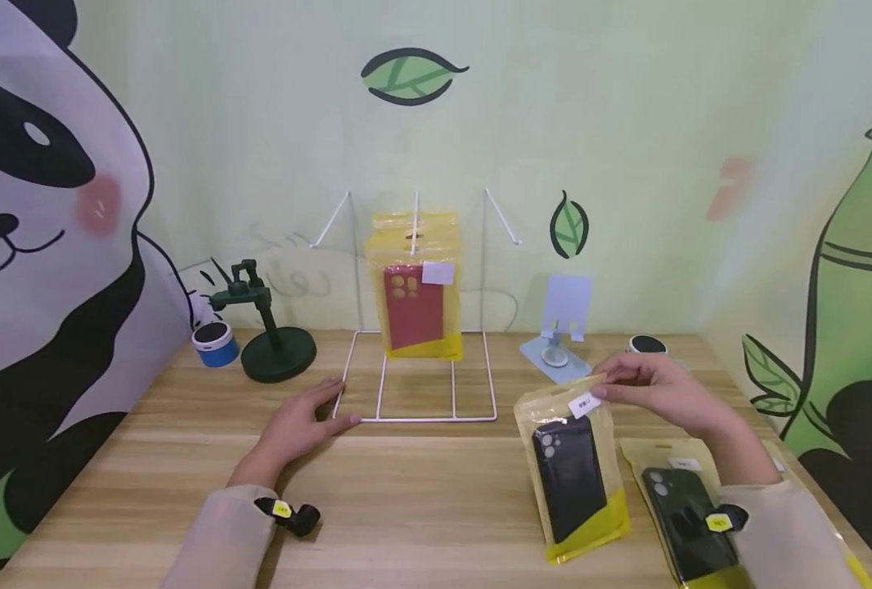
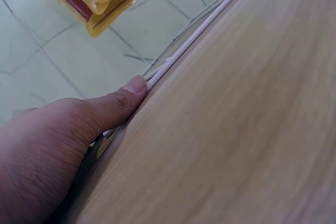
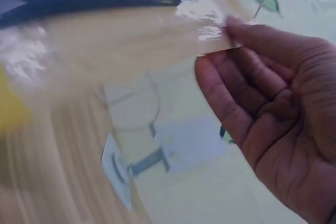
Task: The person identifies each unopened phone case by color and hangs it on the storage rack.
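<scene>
Hands — left [image 1: 299,425] flat against one rack [image 1: 417,384], right [image 1: 657,391] pinching one of two pouches [image 1: 572,474].

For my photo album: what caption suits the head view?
Right hand pinches a bagged black phone case; left hand rests at the white wire rack.

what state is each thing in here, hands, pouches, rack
left hand: open, flat on table, thumb touching the white wire rack
right hand: pinching top of the black case pouch, tilted up
red case pouch: hanging on rack
second dark pouch: lying flat
</scene>
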Tool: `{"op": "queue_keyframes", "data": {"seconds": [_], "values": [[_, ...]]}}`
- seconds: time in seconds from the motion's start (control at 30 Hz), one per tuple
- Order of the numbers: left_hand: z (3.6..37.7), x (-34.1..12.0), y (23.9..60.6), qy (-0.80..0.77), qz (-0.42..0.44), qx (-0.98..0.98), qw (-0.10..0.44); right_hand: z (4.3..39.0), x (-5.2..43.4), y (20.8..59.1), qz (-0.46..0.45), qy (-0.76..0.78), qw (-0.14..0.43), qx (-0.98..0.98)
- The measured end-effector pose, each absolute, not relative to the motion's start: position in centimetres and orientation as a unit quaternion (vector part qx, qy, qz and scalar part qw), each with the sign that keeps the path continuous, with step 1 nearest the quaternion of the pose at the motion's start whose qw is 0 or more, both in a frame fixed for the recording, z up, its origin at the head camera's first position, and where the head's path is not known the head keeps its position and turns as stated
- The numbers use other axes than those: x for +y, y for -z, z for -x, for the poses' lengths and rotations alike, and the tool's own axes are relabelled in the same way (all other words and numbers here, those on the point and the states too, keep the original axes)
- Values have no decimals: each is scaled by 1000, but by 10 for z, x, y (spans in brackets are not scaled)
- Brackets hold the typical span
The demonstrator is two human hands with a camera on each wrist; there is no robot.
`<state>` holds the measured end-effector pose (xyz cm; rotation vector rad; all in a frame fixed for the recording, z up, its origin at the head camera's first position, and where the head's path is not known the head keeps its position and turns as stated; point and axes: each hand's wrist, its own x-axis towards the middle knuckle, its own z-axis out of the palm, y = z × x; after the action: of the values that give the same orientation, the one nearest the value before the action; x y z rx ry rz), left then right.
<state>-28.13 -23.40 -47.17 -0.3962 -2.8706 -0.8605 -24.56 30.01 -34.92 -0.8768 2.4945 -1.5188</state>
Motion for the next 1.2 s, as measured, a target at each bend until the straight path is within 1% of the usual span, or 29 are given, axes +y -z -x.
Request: {"op": "queue_keyframes", "data": {"seconds": [0.17, 0.3, 0.5, 0.57, 0.8, 0.97, 1.1, 1.2], "values": [[279, -233, 474, 287, 124, -948, 57, 231, 284, 336, 283, 559, -6, 780], [280, -231, 473, 285, 124, -949, 55, 222, 271, 327, 257, 595, -50, 760], [280, -230, 474, 285, 131, -948, 50, 217, 251, 313, 153, 645, -143, 735], [281, -230, 474, 290, 132, -946, 53, 218, 242, 305, 129, 662, -164, 719], [282, -235, 475, 283, 130, -948, 60, 232, 204, 270, 135, 714, -217, 651], [282, -235, 474, 280, 134, -949, 59, 237, 190, 249, 133, 717, -259, 633], [281, -234, 472, 282, 134, -948, 64, 244, 184, 242, 126, 714, -289, 625], [280, -233, 471, 284, 134, -947, 61, 252, 180, 243, 117, 699, -300, 638]]}}
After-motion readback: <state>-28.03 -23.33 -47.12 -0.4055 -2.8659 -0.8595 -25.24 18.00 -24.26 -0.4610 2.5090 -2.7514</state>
